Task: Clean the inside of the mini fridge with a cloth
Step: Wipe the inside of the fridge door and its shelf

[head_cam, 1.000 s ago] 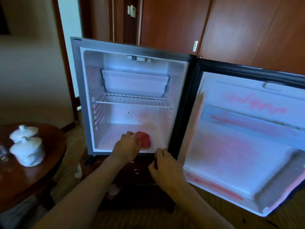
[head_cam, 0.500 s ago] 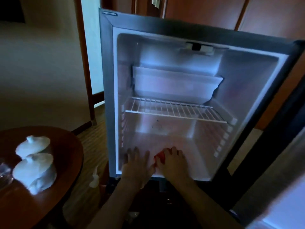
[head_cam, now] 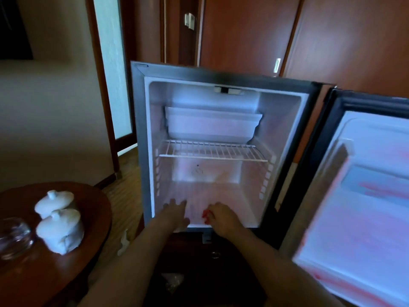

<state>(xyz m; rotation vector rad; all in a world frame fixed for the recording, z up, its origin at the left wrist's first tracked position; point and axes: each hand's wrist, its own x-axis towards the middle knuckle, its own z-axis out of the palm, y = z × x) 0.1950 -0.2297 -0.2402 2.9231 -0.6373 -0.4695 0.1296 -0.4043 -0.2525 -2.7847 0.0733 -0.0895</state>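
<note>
Table of dark wood is seen at far left, carrying 2 white lidded pots and a glass. The mini fridge faces the camera, door swung right. The left hand is laid flat, fingers straight, on its floor. The red cloth, its long axis unclear, is gripped under the right hand, just beside it.

Left hand flat, fingers spread, right hand curled, both arms outstretched
</note>
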